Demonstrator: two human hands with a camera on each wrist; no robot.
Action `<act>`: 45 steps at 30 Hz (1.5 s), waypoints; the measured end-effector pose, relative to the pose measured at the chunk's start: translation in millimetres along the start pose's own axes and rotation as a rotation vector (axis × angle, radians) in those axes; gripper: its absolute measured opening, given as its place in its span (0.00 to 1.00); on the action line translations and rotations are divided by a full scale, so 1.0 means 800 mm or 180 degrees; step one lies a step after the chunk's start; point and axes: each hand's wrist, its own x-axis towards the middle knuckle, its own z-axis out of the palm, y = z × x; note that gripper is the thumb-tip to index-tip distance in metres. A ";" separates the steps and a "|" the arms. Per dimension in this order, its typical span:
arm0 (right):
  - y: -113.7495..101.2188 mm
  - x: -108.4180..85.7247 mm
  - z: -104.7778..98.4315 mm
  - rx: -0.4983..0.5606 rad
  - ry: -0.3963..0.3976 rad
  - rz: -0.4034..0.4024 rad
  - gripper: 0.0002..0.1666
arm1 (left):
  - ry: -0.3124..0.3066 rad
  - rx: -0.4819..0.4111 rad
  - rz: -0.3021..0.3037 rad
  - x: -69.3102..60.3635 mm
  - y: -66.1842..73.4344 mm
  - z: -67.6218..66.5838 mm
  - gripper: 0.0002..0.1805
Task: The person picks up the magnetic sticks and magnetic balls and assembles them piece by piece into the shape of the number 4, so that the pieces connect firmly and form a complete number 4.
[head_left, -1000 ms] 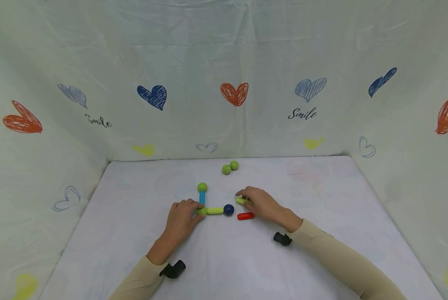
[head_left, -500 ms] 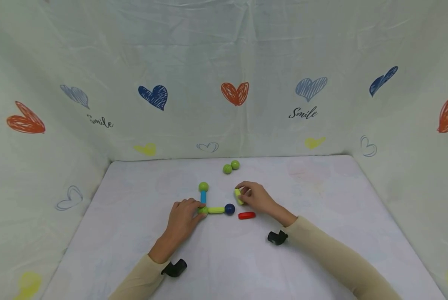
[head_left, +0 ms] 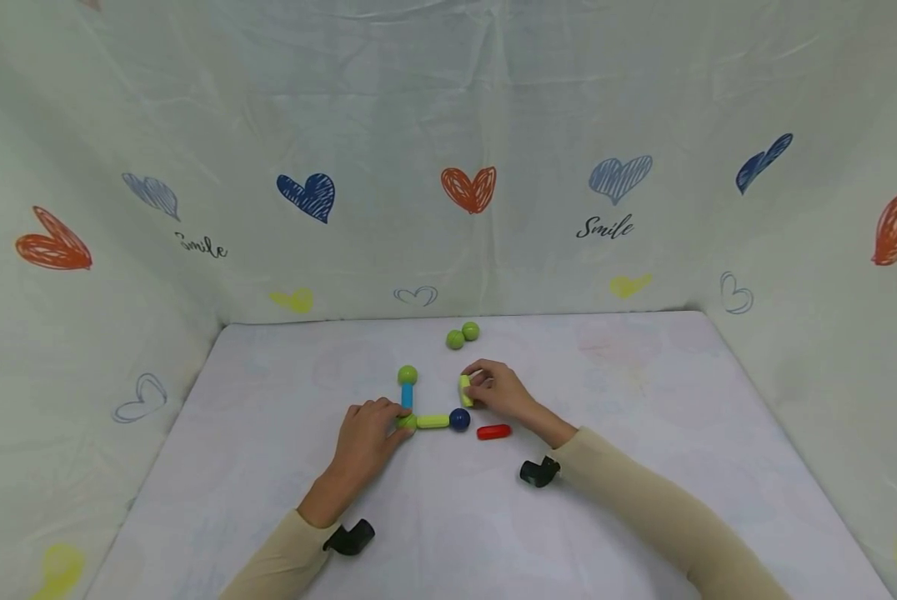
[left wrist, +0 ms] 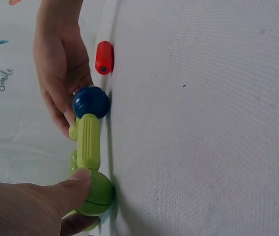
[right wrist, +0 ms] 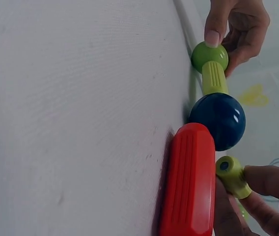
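Note:
With thumb and fingers, my left hand (head_left: pixel 366 437) pinches a green ball (left wrist: pixel 100 194) at the corner of an L-shaped piece lying on the table. From that ball a blue rod (head_left: pixel 407 395) runs back to another green ball (head_left: pixel 408 375), and a yellow-green rod (head_left: pixel 433 422) runs right to a dark blue ball (head_left: pixel 459 419). My right hand (head_left: pixel 503 390) pinches a loose yellow-green rod (head_left: pixel 466 390), its near end close behind the dark blue ball. In the right wrist view that rod's end (right wrist: pixel 224 165) shows a small dark disc. Whether rod and ball touch, I cannot tell.
A red rod (head_left: pixel 493 432) lies on the table just right of the dark blue ball. Two loose green balls (head_left: pixel 455 339) sit near the back edge of the white-covered table (head_left: pixel 606 525). A printed cloth (head_left: pixel 373 250) hangs behind it.
My right hand has moved left with the yellow-green rod and turned it from lying sideways to pointing front to back, close to the dark blue ball. My left hand stays on the corner ball.

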 end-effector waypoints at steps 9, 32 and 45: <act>-0.008 0.005 0.008 0.0110 -0.0027 0.0211 0.16 | 0.0011 -0.0014 0.0008 0.000 -0.002 0.000 0.15; -0.006 0.004 0.008 0.0323 -0.0139 0.0474 0.17 | 0.0520 0.0057 0.0361 -0.006 0.014 0.003 0.20; -0.011 0.004 -0.002 0.0284 -0.0115 0.0446 0.18 | 0.0212 0.0066 0.0451 0.016 0.071 0.033 0.21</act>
